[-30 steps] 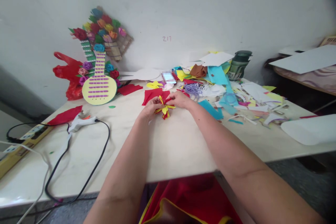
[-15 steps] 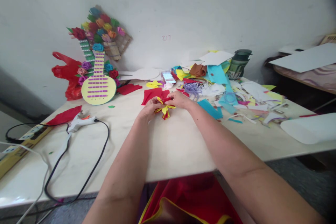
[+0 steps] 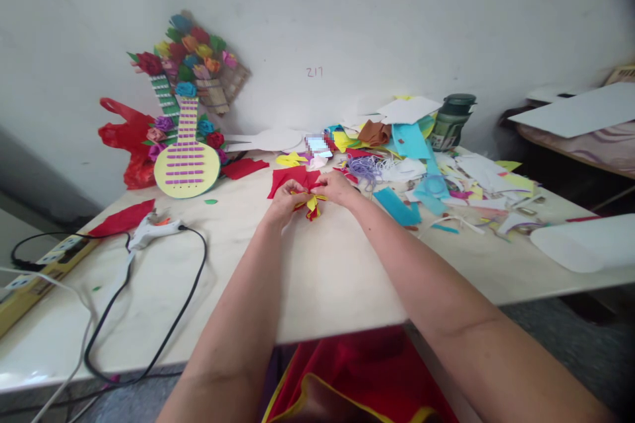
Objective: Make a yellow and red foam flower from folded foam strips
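Observation:
A small red and yellow paper flower (image 3: 310,205) is held just above the pale table (image 3: 317,277) near its middle. My left hand (image 3: 284,201) pinches it from the left with closed fingers. My right hand (image 3: 338,188) pinches it from the right, fingers also closed. Yellow and red strips stick out below my fingers. A red paper sheet (image 3: 288,179) lies right behind my hands.
A white glue gun (image 3: 149,230) with a black cord lies at the left by a power strip (image 3: 37,274). A paper guitar with flowers (image 3: 187,145) leans on the wall. Coloured paper scraps (image 3: 431,175) and a green jar (image 3: 450,121) crowd the right side.
My hands have drawn slightly closer together on the flower, and its strips look more bunched. Everything else stays put.

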The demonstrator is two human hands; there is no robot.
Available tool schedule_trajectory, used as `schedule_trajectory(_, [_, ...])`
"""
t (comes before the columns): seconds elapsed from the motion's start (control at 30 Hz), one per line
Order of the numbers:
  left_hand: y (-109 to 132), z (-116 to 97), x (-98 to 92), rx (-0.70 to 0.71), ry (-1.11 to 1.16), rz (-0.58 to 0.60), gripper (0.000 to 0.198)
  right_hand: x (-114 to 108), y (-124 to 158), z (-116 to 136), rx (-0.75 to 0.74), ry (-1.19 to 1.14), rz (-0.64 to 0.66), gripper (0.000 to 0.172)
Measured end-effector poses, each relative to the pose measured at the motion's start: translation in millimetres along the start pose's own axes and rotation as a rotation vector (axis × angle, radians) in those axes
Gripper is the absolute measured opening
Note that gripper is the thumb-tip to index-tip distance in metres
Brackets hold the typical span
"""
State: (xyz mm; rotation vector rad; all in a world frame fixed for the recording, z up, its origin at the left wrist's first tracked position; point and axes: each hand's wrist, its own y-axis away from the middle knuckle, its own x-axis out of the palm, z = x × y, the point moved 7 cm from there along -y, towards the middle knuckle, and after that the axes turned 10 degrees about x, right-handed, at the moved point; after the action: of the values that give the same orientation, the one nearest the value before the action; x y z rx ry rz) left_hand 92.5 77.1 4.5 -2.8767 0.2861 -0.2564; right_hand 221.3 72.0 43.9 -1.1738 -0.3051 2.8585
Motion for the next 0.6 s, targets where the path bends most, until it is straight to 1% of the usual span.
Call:
schedule_trajectory(0.23, [-2,-1,-2.2,0.025,-0.013,-0.018,0.036,-2,-3,-2,0.011,0.020,-0.041,0.013])
schedule_trajectory(0.37, [-3,-1,-2.8,0.053,0.005,-0.006,0.035,-1,-5,-3,0.016,-0.003,-0.047,0.014])
schedule_trajectory(0.5, [-3,-3,-3.0,0.060,0.017,-0.002,0.035,1,-7,-9,0.057,-0.130,-0.012,0.016])
schedule_trajectory(0.6, [-2,-5,-2.3,0.052,0.029,-0.005,0.036,7,-7,-17,0.130,-0.330,0.085,0.017])
